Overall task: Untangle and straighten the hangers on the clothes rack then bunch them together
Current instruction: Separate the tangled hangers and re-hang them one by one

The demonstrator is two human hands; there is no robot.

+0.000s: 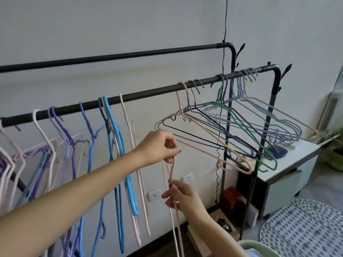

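Hangers hang all along the front rail [148,94] of the rack, but one pale pink hanger [173,175] is off the rail and in both hands. The left hand [157,145] pinches its upper end with curled fingers, just below the rail; the right hand [182,197] grips lower down, thumb and fingers closed round the two thin wires, which run on down out of view. Holding it at two spots likely keeps it taut and lets the person pull it free of its neighbours. To the right, a pink hanger [204,141], green hanger [241,130] and black hanger [204,134] sit splayed and overlapped, so they seem tangled. At the left, purple hangers [63,130] and blue hangers [115,136] dangle narrow and crowded. Behind the right end stands a desk [297,156]. Bunching looks some way off.
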